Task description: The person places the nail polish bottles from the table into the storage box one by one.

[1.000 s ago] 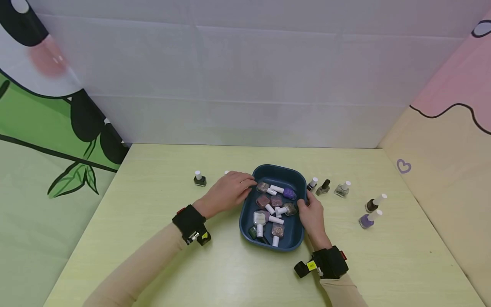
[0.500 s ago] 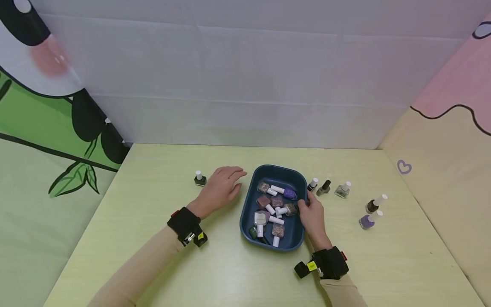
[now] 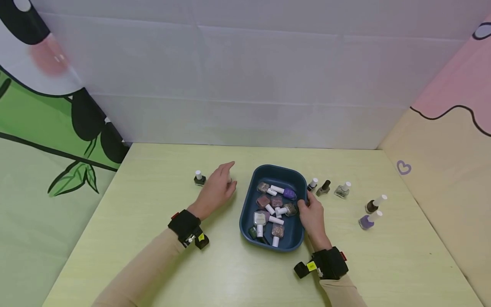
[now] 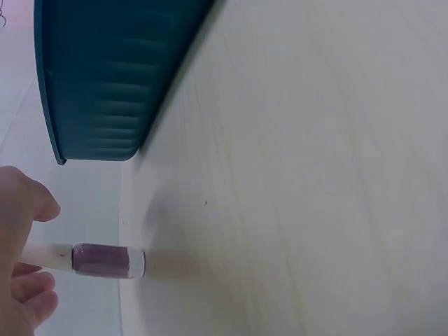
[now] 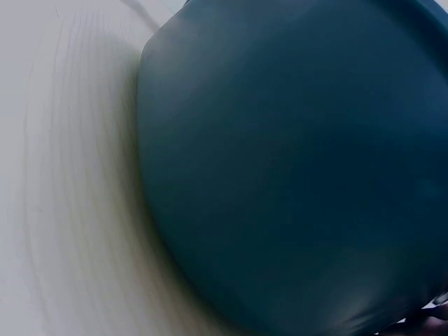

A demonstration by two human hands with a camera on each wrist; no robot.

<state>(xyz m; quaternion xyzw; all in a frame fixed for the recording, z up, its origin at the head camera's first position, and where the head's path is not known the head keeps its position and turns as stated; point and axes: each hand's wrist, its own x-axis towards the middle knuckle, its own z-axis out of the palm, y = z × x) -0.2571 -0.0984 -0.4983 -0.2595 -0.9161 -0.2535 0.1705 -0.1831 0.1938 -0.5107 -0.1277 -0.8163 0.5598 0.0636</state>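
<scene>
My left hand (image 3: 216,187) reaches around an upright nail polish bottle, thumb and fingers spread on either side of its white cap. The left wrist view shows this mauve bottle (image 4: 101,260) standing on the table, with a gap between thumb and cap. With my right hand (image 3: 314,219) I hold the right rim of a dark blue tray (image 3: 278,174), thumb over the edge. Several nail polish bottles lie inside, among them a purple one (image 3: 290,194) and a white one (image 3: 259,218). The tray's outer wall (image 5: 294,168) fills most of the right wrist view.
Left of my left hand stands a dark green bottle (image 3: 200,181). Beyond the tray's right side are a black-capped bottle (image 3: 324,188), a clear glittery one (image 3: 342,190), a dark one (image 3: 372,206) and a purple one (image 3: 366,221). A pale wall borders the table's back edge.
My left hand has left the tray's left rim and moved left to the mauve bottle. My right hand and the tray have stayed in place.
</scene>
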